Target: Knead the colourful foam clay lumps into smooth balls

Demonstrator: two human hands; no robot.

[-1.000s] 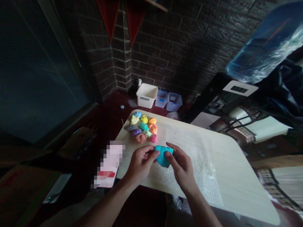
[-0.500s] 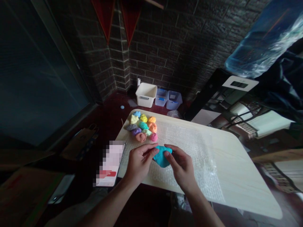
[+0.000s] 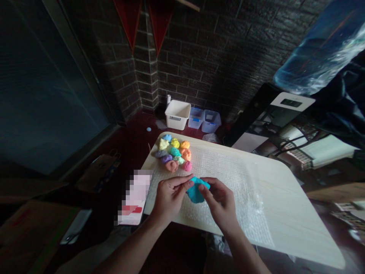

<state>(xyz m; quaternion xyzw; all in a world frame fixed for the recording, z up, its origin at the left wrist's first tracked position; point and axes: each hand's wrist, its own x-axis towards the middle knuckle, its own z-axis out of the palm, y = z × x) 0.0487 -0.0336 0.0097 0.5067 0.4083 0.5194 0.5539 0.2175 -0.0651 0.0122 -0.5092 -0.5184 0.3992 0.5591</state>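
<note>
A turquoise lump of soft clay (image 3: 196,191) is held just above the near edge of a pale wooden table (image 3: 285,213). My left hand (image 3: 169,197) pinches its left side with thumb and fingers. My right hand (image 3: 221,202) pinches its right side, fingers curled over the top. Under the hands lies a sheet of bubble wrap (image 3: 228,182). Several small clay lumps (image 3: 174,154) in yellow, orange, pink, purple, green and blue sit in a cluster at the table's far left corner.
A white basket (image 3: 177,114) and two clear bins (image 3: 203,120) stand on the floor by the brick wall behind the table. A blurred card or booklet (image 3: 134,198) lies off the table's left edge. Dark glass fills the left; cluttered shelves and a blue bag are at right.
Both hands have squeezed the turquoise lump smaller and more compact, fingers closing in from both sides. The view has shifted slightly.
</note>
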